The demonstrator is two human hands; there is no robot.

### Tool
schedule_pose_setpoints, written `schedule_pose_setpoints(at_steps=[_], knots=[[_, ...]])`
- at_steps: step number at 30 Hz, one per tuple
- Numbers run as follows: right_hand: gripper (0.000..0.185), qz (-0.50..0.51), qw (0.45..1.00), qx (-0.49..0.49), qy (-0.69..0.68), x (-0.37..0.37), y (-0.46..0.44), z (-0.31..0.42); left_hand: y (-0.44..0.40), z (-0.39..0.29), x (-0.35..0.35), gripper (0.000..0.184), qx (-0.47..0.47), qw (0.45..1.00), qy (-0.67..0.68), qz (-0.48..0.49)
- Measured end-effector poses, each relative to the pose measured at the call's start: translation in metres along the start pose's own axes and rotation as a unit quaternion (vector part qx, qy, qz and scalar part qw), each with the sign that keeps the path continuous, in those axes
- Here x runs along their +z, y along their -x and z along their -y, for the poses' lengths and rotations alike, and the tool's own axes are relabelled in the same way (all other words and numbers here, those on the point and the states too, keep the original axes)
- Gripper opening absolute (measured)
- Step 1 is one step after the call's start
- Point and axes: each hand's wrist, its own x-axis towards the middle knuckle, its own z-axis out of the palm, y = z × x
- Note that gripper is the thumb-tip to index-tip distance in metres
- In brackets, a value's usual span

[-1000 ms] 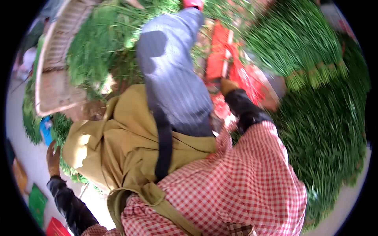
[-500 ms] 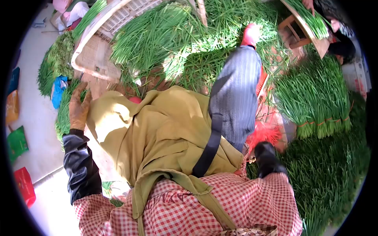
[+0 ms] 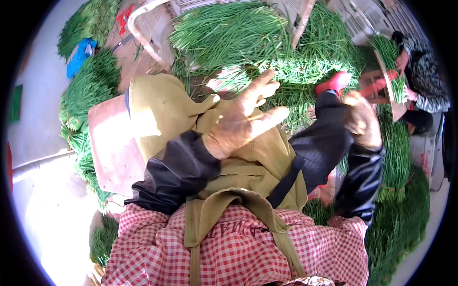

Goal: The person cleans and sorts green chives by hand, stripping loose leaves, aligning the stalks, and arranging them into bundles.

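My left hand [image 3: 245,117] is held over the olive apron [image 3: 241,174] on my lap, fingers spread and nothing in them. My right hand [image 3: 365,121] is raised beside my dark trouser leg [image 3: 317,138]; its fingers look bent but are smeared by motion, and I cannot make out anything in them. Ahead of my lap lies a heap of loose long green leaves, like chives [image 3: 229,35]. More loose leaves [image 3: 310,66] cover the floor around my red shoe [image 3: 334,82].
A pale plastic basket [image 3: 151,45] stands behind the heap. Left of me are a board [image 3: 112,143], bundled greens [image 3: 93,78] and a blue bag [image 3: 81,56]. Tied bundles [image 3: 393,167] stand at the right. A co-worker's hands [image 3: 402,61] touch greens on a small wooden stand [image 3: 398,108].
My left hand has come from the far left to above my lap. My right hand has risen into view beside my leg. The view has shifted, showing more of the co-worker.
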Motion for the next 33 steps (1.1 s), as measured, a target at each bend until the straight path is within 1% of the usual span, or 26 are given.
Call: schedule_pose_setpoints(at_steps=[1, 2, 4, 5, 6, 7, 8, 10, 12, 14, 16, 17, 18, 19, 20, 21, 22, 23, 24, 27, 28, 29, 30, 31, 32, 33], knots=[[0.032, 0.038, 0.999, 0.029, 0.026, 0.040, -0.025, -0.010, 0.001, 0.007, 0.003, 0.070, 0.027, 0.998, 0.052, -0.010], [0.032, 0.079, 0.990, 0.099, 0.061, 0.081, -0.047, -0.013, 0.005, 0.011, -0.003, 0.067, 0.073, 0.989, 0.126, -0.006], [0.028, 0.154, 0.986, 0.028, 0.053, 0.136, -0.081, -0.064, 0.000, 0.010, -0.020, 0.066, 0.063, 0.989, 0.088, -0.100], [0.027, 0.191, 0.981, -0.007, 0.045, 0.164, -0.098, -0.089, 0.010, -0.006, -0.034, 0.064, 0.045, 0.984, 0.118, -0.129], [0.025, 0.213, 0.974, 0.018, 0.075, 0.189, -0.107, -0.092, 0.015, 0.013, -0.058, 0.057, 0.124, 0.974, 0.114, -0.154], [0.024, 0.236, 0.965, 0.042, 0.107, 0.215, -0.116, -0.095, 0.029, 0.007, -0.077, 0.058, 0.094, 0.968, 0.156, -0.171], [0.025, 0.242, 0.940, 0.172, 0.166, 0.234, -0.122, -0.079, 0.044, -0.003, -0.091, 0.057, 0.073, 0.959, 0.178, -0.209], [0.026, 0.268, 0.937, 0.177, 0.139, 0.240, -0.143, -0.102, 0.074, -0.022, -0.120, 0.053, 0.038, 0.929, 0.206, -0.304], [0.029, 0.273, 0.935, 0.195, 0.114, 0.235, -0.170, -0.120, 0.121, -0.020, -0.183, 0.048, 0.109, 0.905, 0.339, -0.234], [0.028, 0.206, 0.964, 0.162, 0.044, 0.203, -0.212, -0.160, 0.168, -0.024, -0.236, 0.042, 0.034, 0.868, 0.237, -0.435], [0.029, 0.162, 0.950, 0.230, 0.138, 0.142, -0.277, -0.225, 0.198, 0.006, -0.286, 0.036, -0.048, 0.840, 0.237, -0.485], [0.025, 0.135, 0.925, 0.152, 0.321, 0.137, -0.297, -0.229, 0.205, 0.027, -0.302, 0.035, -0.116, 0.812, 0.229, -0.525], [0.021, 0.105, 0.863, 0.067, 0.490, 0.134, -0.316, -0.234, 0.211, 0.049, -0.314, 0.034, -0.185, 0.777, 0.222, -0.559], [0.021, 0.109, 0.860, 0.073, 0.493, 0.135, -0.338, -0.242, 0.220, 0.068, -0.322, 0.035, -0.237, 0.789, 0.219, -0.522], [0.021, 0.127, 0.792, -0.022, 0.597, 0.135, -0.362, -0.250, 0.227, 0.080, -0.324, 0.039, -0.171, 0.830, 0.293, -0.443], [0.021, 0.145, 0.704, -0.116, 0.686, 0.136, -0.382, -0.259, 0.235, 0.085, -0.330, 0.040, -0.149, 0.824, 0.343, -0.426], [0.021, 0.151, 0.702, -0.108, 0.687, 0.140, -0.405, -0.269, 0.239, 0.091, -0.335, 0.041, -0.128, 0.814, 0.392, -0.409], [0.022, 0.189, 0.650, -0.112, 0.728, 0.151, -0.427, -0.280, 0.230, 0.086, -0.331, 0.041, -0.174, 0.807, 0.312, -0.470], [0.024, 0.229, 0.594, -0.118, 0.762, 0.162, -0.448, -0.293, 0.219, 0.080, -0.323, 0.041, -0.209, 0.766, 0.237, -0.560], [0.025, 0.225, 0.558, -0.066, 0.796, 0.186, -0.497, -0.346, 0.222, 0.077, -0.330, 0.036, -0.208, 0.781, 0.285, -0.516], [0.025, 0.232, 0.559, -0.060, 0.794, 0.182, -0.506, -0.361, 0.219, 0.081, -0.326, 0.033, -0.190, 0.760, 0.271, -0.559], [0.026, 0.218, 0.501, -0.023, 0.837, 0.179, -0.517, -0.379, 0.215, 0.085, -0.322, 0.030, -0.172, 0.739, 0.253, -0.600], [0.027, 0.204, 0.440, 0.012, 0.875, 0.174, -0.523, -0.395, 0.210, 0.080, -0.324, 0.027, -0.178, 0.739, 0.265, -0.593], [0.025, 0.199, 0.487, -0.079, 0.847, 0.161, -0.527, -0.398, 0.204, 0.075, -0.325, 0.024, -0.185, 0.738, 0.277, -0.587], [0.025, 0.206, 0.485, -0.073, 0.847, 0.164, -0.523, -0.385, 0.198, 0.071, -0.327, 0.021, -0.192, 0.737, 0.289, -0.580], [0.024, 0.224, 0.537, -0.104, 0.807, 0.167, -0.523, -0.368, 0.195, 0.070, -0.326, 0.020, -0.163, 0.752, 0.313, -0.556]])
